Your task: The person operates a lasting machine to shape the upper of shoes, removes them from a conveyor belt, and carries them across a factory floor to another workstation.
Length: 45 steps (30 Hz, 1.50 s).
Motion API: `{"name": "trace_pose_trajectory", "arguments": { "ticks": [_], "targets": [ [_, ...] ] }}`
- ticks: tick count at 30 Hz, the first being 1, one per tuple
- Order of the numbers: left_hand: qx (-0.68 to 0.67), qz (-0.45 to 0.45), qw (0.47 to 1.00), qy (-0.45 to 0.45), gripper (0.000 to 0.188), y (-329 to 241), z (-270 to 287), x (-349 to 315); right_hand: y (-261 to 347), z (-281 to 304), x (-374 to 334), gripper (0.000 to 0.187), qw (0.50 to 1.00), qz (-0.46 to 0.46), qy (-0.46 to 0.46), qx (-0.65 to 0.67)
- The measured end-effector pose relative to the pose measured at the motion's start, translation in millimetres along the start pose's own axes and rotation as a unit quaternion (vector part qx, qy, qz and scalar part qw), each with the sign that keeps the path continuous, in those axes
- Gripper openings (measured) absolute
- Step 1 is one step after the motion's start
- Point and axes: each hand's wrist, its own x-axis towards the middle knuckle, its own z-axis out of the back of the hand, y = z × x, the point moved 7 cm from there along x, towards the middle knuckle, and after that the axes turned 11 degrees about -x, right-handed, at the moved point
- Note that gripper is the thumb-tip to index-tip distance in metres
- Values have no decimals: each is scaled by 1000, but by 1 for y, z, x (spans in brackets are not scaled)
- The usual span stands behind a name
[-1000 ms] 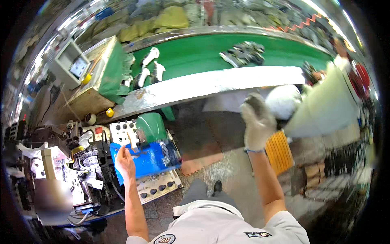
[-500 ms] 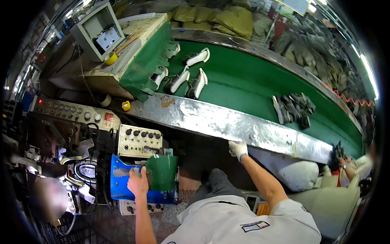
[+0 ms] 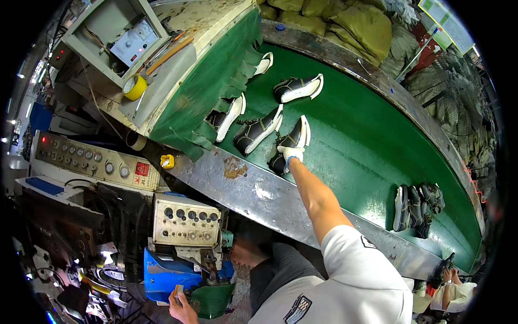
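Note:
My right hand point(image 3: 292, 153), in a white glove, is closed on a black shoe point(image 3: 294, 135) with a white sole edge, lying on the green conveyor belt point(image 3: 345, 140). Just left of it lies a similar black-and-white shoe point(image 3: 259, 129). Another shoe point(image 3: 298, 88) rests farther back. One more shoe point(image 3: 229, 119) pokes out from under the torn green curtain point(image 3: 208, 81). My bare left hand point(image 3: 183, 306) is low in the view, beside a blue machine part point(image 3: 162, 275) and a green rounded guard point(image 3: 213, 299). Its fingers pinch a small pale piece whose kind I cannot make out.
A metal rail point(image 3: 259, 189) edges the belt on my side. Several dark shoes point(image 3: 415, 208) sit together farther right. Control panels point(image 3: 186, 218) and machinery are at left. Yellow tape point(image 3: 134, 87) lies on the bench. Another person point(image 3: 456, 294) is at the far right.
My right hand has moved from the metal rail onto the shoe on the belt. My view has shifted left and closer to the belt; my left hand stays near the blue machine part.

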Motion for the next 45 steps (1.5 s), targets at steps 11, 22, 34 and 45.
{"name": "trace_pose_trajectory", "arguments": {
  "ticks": [11,22,34,45],
  "targets": [
    [6,18,997,-71,30,15,-4,8,69,100,-256,115,807,575,-123,-52],
    [-501,211,836,-69,36,6,25,44,73,16,-507,112,576,353,737,-16],
    [-626,243,731,-126,27,67,77,91,-14,-127,-650,44,590,90,802,-33],
    [-574,194,721,-336,53,112,117,91,-14,-207,-737,60,569,167,805,-22]
  ]
}}
